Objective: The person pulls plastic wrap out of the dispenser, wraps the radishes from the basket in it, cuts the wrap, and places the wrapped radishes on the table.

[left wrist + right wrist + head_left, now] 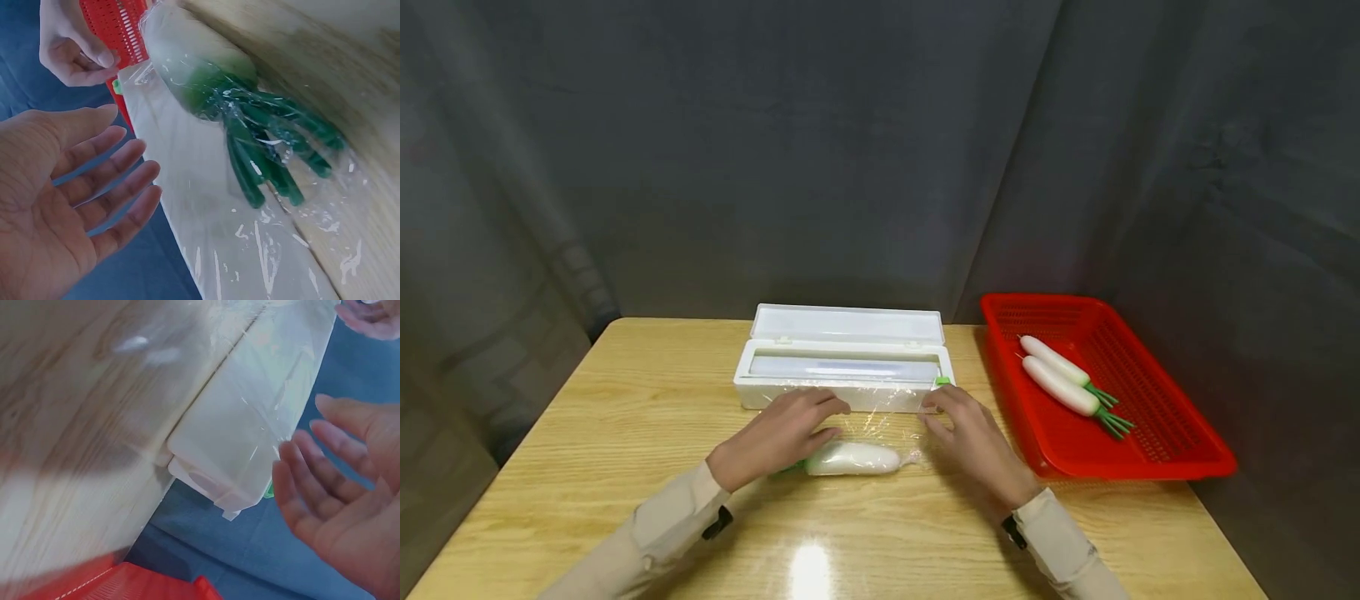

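Observation:
A white radish (pixel 853 458) with green stalks (pixel 262 150) lies on the table, covered by clear plastic wrap (pixel 269 250). The film stretches from the radish to the front of a white wrap dispenser box (pixel 842 392), whose lid (pixel 850 323) stands raised. Over the radish's stalk end is my left hand (pixel 790 429), its fingers loosely bent and nothing between them in the left wrist view. My right hand (pixel 973 437) hovers near the box's front right corner, fingers relaxed and apart, beside a small green slider (pixel 942 381).
At the right stands a red plastic basket (pixel 1165 467) holding two more white radishes (pixel 1060 387) with green stalks. Grey curtains (pixel 820 167) hang behind and beside the wooden table (pixel 625 400).

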The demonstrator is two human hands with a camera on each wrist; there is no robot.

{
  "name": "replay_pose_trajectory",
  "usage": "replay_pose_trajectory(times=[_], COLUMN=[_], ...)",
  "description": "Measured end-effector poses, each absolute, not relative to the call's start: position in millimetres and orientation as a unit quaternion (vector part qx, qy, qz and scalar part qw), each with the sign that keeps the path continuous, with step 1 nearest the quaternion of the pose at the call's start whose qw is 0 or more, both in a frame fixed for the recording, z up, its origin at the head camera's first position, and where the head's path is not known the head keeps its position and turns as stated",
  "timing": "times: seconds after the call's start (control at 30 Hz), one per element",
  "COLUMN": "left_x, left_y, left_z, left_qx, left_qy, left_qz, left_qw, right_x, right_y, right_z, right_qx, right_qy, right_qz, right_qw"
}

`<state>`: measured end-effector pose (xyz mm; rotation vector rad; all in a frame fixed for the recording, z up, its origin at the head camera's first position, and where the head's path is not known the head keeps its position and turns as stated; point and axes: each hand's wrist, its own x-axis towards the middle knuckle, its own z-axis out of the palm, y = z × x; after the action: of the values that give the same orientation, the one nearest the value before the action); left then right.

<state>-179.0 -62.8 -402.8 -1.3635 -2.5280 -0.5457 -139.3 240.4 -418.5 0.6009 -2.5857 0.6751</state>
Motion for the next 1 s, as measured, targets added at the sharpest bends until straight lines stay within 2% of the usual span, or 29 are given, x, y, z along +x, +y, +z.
replay_pose_trajectory(times=[0.2, 0.3, 0.53, 1.0], left_x=[-182, -186, -194, -205], left_y=[-57, -53, -41, -18], left_z=[-400, -400, -399, -394], left_qx=[-0.474, -0.476, -0.483, -0.49], left_qy=[-0.854, -0.851, -0.847, -0.839], left_qz=[-0.188, -0.189, -0.187, -0.201], left_qw=[0.108, 0.114, 0.122, 0.124], right_x=[-143, -146, -151, -162], right_y=[241, 239, 237, 235], right_z=[-420, -422, -425, -429], right_qx=[0.171, 0.127, 0.046, 0.01], right_qy=[-0.918, -0.922, -0.933, -0.923], right_qz=[0.252, 0.255, 0.269, 0.333], right_qw=[0.255, 0.264, 0.234, 0.192])
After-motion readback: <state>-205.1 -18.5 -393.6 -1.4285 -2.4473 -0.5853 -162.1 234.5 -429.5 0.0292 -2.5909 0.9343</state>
